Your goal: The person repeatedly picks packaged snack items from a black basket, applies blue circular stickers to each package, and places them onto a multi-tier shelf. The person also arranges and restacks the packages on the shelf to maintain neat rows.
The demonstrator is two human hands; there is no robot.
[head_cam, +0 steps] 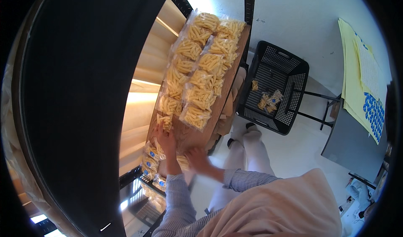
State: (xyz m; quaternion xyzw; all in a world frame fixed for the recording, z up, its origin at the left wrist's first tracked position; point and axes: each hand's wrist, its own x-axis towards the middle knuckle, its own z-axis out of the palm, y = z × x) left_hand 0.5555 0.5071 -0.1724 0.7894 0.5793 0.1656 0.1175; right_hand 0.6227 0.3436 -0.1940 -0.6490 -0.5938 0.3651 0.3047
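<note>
My left hand (166, 140) reaches over the wooden shelf board, its fingers on a small clear plastic bag of yellow stick-shaped snacks (165, 122). Closer to me, my right hand (199, 160) is blurred over the near end of the board (185, 136). Beside its fingers lies another bag of snacks (182, 162), partly hidden; whether the hand grips it I cannot tell. Larger clear bags of the same snacks (201, 95) lie overlapping in two rows along the board beyond my hands.
Several bags with blue round labels (151, 164) stand left of my left forearm. A black perforated plastic crate (281, 127), right of the shelf, holds a few small bags (270, 101). A grey table (349, 142) bears yellow sheets and blue round stickers. A dark panel (78, 111) fills the left.
</note>
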